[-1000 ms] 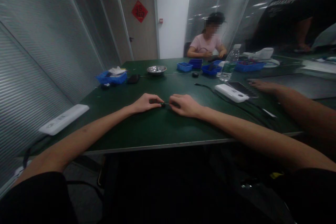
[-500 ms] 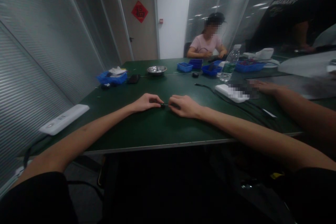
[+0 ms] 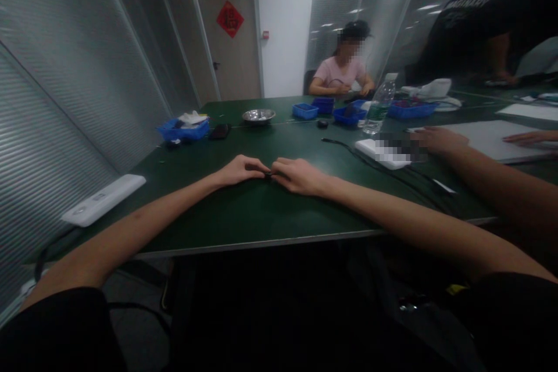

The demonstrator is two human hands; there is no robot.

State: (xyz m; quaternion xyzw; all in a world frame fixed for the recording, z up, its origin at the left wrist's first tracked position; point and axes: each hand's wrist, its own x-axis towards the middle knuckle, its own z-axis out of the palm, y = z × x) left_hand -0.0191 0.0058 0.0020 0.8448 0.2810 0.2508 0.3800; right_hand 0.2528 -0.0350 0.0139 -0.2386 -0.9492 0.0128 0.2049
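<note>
Over the middle of the green table (image 3: pixel 244 215), my hands meet fingertip to fingertip. My left hand (image 3: pixel 239 171) pinches a small dark piece (image 3: pixel 268 174) between thumb and fingers; it is too small to name. Close against it from the right, my right hand (image 3: pixel 299 176) is closed with its fingers curled inward. What it grips is hidden behind the fingers. Both forearms reach in from the sides, low over the table.
Beyond my hands stand a metal bowl (image 3: pixel 258 117), a black phone-like slab (image 3: pixel 220 131) and blue trays (image 3: pixel 305 110). A water bottle (image 3: pixel 380 106) and a white power strip (image 3: pixel 379 154) with cables lie to the right, beside another person's hand (image 3: pixel 440 140). Another white strip (image 3: pixel 104 199) lies left.
My right hand has moved left, closing the gap where a thin light rod showed between the hands. At the right, the other person's sheet now lies flat, with another hand on it.
</note>
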